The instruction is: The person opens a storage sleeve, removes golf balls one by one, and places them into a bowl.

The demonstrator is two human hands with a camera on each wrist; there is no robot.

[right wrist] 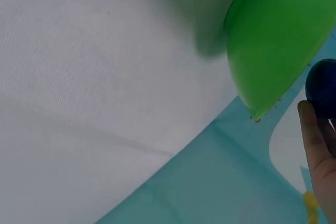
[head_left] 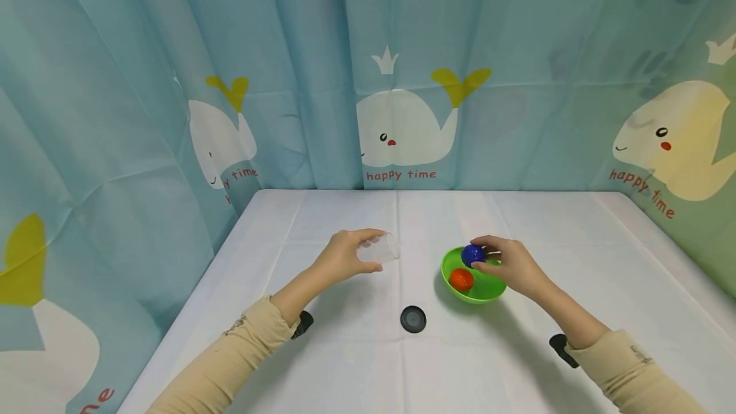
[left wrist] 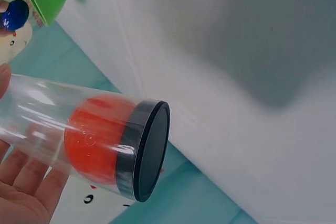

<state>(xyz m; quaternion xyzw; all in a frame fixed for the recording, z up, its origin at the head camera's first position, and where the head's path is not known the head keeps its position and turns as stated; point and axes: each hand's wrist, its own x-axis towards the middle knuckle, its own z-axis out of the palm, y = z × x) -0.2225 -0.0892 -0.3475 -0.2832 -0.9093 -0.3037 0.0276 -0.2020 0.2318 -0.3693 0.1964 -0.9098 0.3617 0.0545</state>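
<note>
My left hand (head_left: 345, 257) grips a clear plastic tube (left wrist: 44, 103) above the left-middle of the table. In the left wrist view, an orange ball (left wrist: 93, 140) sits inside the tube against its black end cap (left wrist: 153, 150). Between thumb and fingers, my right hand (head_left: 517, 267) pinches a shiny blue ball (head_left: 473, 255) over the green bowl (head_left: 480, 299). Inside that bowl lies an orange-red ball (head_left: 461, 280). A round black lid (head_left: 413, 319) rests flat on the table, left of the bowl and nearer to me.
A white cloth covers the table (head_left: 345, 363). Behind it and along the sides hangs a blue-green curtain (head_left: 310, 82) with white whales printed on it. Black wrist-camera bands show at the left wrist (head_left: 303, 324) and the right wrist (head_left: 562, 350).
</note>
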